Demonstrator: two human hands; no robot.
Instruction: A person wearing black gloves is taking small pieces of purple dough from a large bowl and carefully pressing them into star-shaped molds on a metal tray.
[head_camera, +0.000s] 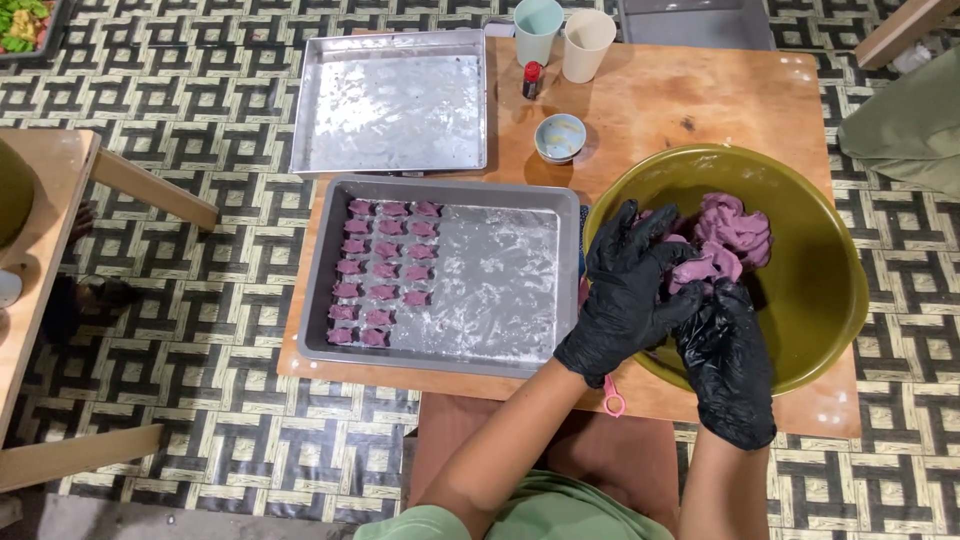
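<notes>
Both hands wear black gloves and work over a large olive-green bowl (820, 300) on a wooden table. My left hand (630, 280) curls over the bowl's near-left rim, fingers pressing a piece of purple dough (700, 268). My right hand (728, 360) sits just below it, pinching the same piece. A larger lump of purple dough (738, 225) lies deeper in the bowl. To the left, a floured grey tray (500, 280) carries several small shaped purple pieces (385, 270) in rows along its left side.
A second, bare metal tray (395, 100) sits at the table's far left. Two cups (565, 40), a small red-capped bottle (532, 80) and a little blue dish (560, 135) stand at the back. A pink tool handle (612, 400) pokes out under my left wrist. Wooden furniture flanks the left.
</notes>
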